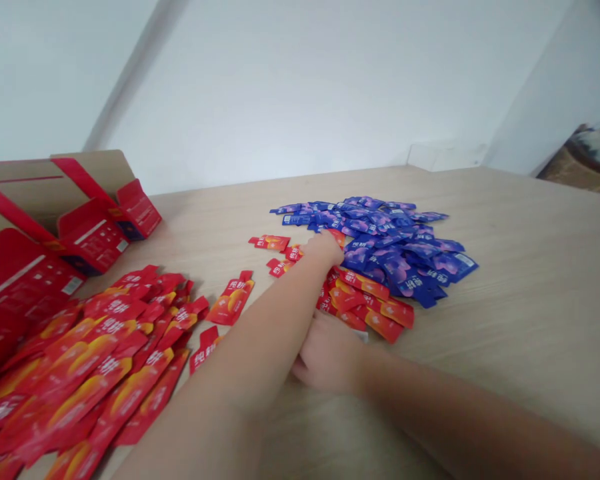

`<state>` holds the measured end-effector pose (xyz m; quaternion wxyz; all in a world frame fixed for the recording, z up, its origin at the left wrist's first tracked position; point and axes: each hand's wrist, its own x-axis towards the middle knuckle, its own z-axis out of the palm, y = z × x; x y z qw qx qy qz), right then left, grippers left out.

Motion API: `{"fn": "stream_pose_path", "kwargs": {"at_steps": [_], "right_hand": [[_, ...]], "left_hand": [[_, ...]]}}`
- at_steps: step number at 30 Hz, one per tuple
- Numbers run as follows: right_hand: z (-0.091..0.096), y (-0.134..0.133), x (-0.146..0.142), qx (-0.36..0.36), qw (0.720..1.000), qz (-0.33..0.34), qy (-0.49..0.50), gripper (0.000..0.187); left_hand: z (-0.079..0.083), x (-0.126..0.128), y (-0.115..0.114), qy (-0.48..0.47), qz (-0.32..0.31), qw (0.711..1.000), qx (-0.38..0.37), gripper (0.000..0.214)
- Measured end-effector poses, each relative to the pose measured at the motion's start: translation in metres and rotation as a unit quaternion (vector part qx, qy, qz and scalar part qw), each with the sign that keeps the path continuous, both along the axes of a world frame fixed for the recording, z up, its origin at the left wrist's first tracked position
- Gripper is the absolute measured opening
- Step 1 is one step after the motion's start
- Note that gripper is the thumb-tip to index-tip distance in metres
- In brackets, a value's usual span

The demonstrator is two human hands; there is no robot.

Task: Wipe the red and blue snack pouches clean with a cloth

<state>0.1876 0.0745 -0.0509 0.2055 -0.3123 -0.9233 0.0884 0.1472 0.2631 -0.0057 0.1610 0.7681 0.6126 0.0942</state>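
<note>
My left hand [323, 248] reaches across the light wooden table [505, 333] to the edge of a heap of blue sachets [395, 250]. Its fingers are bunched over a red sachet [337, 236], and I cannot tell whether they grip it. My right hand [327, 353] rests just below, beside a small cluster of red-and-orange sachets [365, 303], its fingers turned away and partly hidden. A pale edge shows by that hand. A larger pile of red sachets [90, 367] lies at the lower left, with a few loose ones [231, 300] between it and my arm.
Flattened, open red-and-kraft cardboard cartons [65, 213] stand at the table's far left, partly over the red pile. A white wall [300, 87] rises behind the table's back edge. A brown woven object [585, 163] sits beyond the far right corner.
</note>
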Motion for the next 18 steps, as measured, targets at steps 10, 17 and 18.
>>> {"fn": "stream_pose_path", "kwargs": {"at_steps": [10, 17, 18], "right_hand": [[0.014, -0.003, 0.0, 0.021, 0.999, 0.014, -0.038, 0.034], [0.012, -0.003, 0.003, -0.002, 1.0, 0.008, -0.019, 0.033], [0.011, -0.003, 0.004, -0.008, 1.0, 0.005, -0.012, 0.033]], "left_hand": [[0.031, -0.049, -0.029, -0.086, 0.016, 0.986, 0.143, 0.03], [0.054, -0.129, -0.128, -0.177, 0.033, 0.966, 0.186, 0.034], [0.053, -0.142, -0.147, -0.184, 0.031, 0.968, 0.169, 0.036]]}}
